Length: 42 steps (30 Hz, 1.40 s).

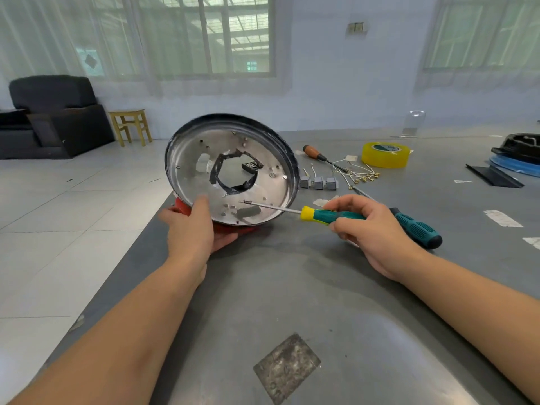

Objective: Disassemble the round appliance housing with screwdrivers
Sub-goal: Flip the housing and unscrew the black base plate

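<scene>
1. Two bare arms reach out from the bottom of the head view over a grey metal table (336, 287). A worn grey patch (286, 366) sits on the table close to the camera.
2. The round housing (230, 171) is the big thing to look at. It stands tilted up on its edge near the left side of the table, and its shiny silver inside faces the camera. It has a rough hole in the middle with black tape round the hole.
3. The left hand (193, 229) holds the bottom edge of the housing. Its thumb is curled over the rim and its fingers are under the red part below.
4. The right hand (374, 226) is to the right of the housing. Its fingers are curled round a green and yellow screwdriver (315, 213). The thin metal tip reaches into the housing, low down inside it.
5. A second green screwdriver (415, 226) lies on the table behind the right hand.
6. Right of the housing are three small grey blocks (320, 182) with white wires (359, 173).
7. Past them lie an orange-handled screwdriver (317, 154) and a yellow tape roll (385, 154).
8. Far left of the housing, on the floor, are a black armchair (52, 115) and a wooden stool (130, 125).
</scene>
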{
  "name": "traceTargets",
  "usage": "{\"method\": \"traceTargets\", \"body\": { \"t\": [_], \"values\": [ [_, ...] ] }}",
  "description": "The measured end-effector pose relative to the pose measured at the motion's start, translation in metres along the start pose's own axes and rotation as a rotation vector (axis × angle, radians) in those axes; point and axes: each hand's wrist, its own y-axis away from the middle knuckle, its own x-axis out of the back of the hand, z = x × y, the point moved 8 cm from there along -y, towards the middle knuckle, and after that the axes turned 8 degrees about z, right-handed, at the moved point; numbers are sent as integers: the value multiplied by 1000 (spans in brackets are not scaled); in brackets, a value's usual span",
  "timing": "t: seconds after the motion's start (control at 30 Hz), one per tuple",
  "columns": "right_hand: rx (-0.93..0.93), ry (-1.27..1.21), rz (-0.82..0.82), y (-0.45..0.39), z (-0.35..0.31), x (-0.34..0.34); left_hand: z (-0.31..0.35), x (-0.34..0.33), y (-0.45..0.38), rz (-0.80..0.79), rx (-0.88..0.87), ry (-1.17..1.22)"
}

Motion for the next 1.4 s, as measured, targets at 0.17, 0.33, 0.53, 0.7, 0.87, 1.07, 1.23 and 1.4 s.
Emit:
{"method": "traceTargets", "body": {
  "t": [0.17, 0.33, 0.53, 0.7, 0.87, 1.07, 1.23, 1.4],
  "values": [
    [4, -84, -26, -2, 1, 2, 4, 4, 7, -68, 165, -113],
    [-10, -177, -57, -3, 2, 2, 9, 6, 17, -177, 232, -301],
    [-23, -206, -67, -5, 0, 5, 20, 15, 24, -181, 172, -524],
    [-25, -204, -70, -5, 0, 4, 68, 25, 23, 140, -477, -1067],
    [-40, -224, -99, -5, 1, 2, 84, -20, 77, -70, -1176, -861],
    [-49, -253, -141, -4, 2, 1, 70, -32, 82, -215, -1097, -752],
    [-54, -256, -149, -5, 3, 1, 73, -28, 78, -182, -1037, -698],
    [-85, -248, -130, -4, 3, 2, 73, -19, 72, -118, -1012, -646]
  ]
}}
